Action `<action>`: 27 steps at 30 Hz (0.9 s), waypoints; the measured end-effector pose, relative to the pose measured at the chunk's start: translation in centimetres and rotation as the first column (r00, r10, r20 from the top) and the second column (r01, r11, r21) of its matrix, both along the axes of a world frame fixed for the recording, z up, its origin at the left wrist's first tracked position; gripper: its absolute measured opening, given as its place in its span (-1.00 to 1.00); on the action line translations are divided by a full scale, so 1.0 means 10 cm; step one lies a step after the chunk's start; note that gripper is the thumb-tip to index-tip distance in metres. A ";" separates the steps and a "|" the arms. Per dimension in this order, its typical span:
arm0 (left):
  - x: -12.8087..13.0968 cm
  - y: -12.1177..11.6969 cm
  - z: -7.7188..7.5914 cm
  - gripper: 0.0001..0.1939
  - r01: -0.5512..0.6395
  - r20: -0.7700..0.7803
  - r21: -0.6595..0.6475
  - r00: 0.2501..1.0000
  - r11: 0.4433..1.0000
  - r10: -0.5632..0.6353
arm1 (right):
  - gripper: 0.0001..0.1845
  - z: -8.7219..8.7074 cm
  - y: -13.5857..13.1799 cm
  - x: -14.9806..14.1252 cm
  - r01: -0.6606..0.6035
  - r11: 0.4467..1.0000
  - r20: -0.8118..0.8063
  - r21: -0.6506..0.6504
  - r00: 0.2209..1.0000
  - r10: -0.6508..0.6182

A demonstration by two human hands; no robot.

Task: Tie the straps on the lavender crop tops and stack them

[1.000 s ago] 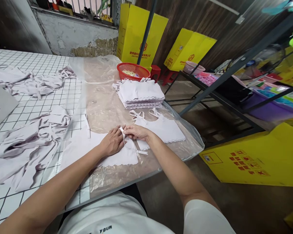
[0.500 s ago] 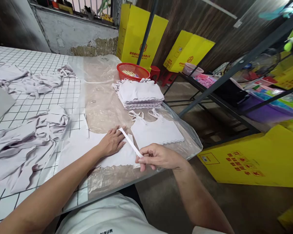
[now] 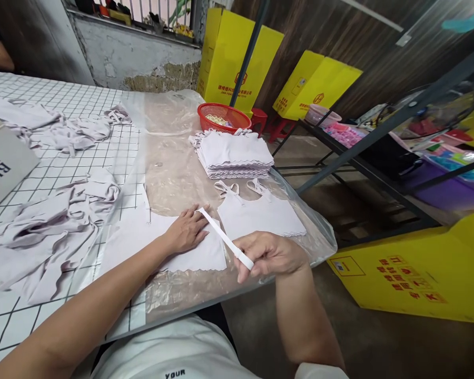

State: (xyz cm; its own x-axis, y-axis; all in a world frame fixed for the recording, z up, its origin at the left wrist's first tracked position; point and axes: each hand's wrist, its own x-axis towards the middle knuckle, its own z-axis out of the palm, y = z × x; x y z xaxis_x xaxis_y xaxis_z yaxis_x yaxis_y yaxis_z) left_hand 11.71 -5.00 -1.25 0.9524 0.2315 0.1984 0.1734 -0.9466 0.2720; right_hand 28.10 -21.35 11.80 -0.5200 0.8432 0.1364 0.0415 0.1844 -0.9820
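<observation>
A pale camisole top (image 3: 134, 237) with a wavy hem lies flat on the plastic-covered table. On it rests my left hand (image 3: 187, 230), flat with fingers stretched out near the base of one strap. My right hand (image 3: 272, 255) is closed around the free end of that white strap (image 3: 225, 237), pulled taut slantwise over the fabric toward me. The other strap (image 3: 146, 202) lies loose at the left. Just beyond my right hand lies another camisole (image 3: 260, 213) with its straps looped. Behind it stands a neat stack of camisoles (image 3: 235, 152).
A red basket (image 3: 223, 117) with small items stands behind the stack. Crumpled garments (image 3: 51, 226) lie on the checked cloth at left, beside a white box (image 3: 8, 163). At right are a metal rack (image 3: 363, 168) and a yellow carton (image 3: 414, 268).
My right hand has turned, and the strap's end now bends over its fingers. My left hand stays flat on the camisole. The view has shifted slightly left.
</observation>
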 end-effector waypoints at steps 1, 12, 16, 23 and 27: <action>0.00 0.00 0.00 -0.53 0.002 0.008 -0.008 1.000 1.000 -0.002 | -0.67 0.01 0.02 0.00 0.036 0.999 -0.013 0.019 0.999 -0.035; -0.14 0.15 0.23 -0.64 0.016 0.024 -0.155 1.000 0.988 -0.012 | -0.60 -0.68 0.97 -0.19 0.793 0.583 -0.053 -0.179 0.584 -0.810; -0.24 0.10 0.34 -0.74 -0.161 -0.043 -0.160 0.987 0.974 0.156 | -0.62 -1.05 0.94 -0.18 0.778 0.555 0.053 -0.295 0.594 -0.803; -0.20 0.07 0.20 -0.89 -0.298 -0.053 -0.417 0.951 0.859 0.304 | -0.73 -1.19 0.86 -0.14 0.712 0.680 0.137 -0.178 0.702 -0.699; -0.20 0.09 0.15 -0.93 -0.273 -0.022 -0.498 0.953 0.823 0.304 | -0.71 -1.21 0.84 -0.10 0.687 0.711 0.184 -0.149 0.726 -0.663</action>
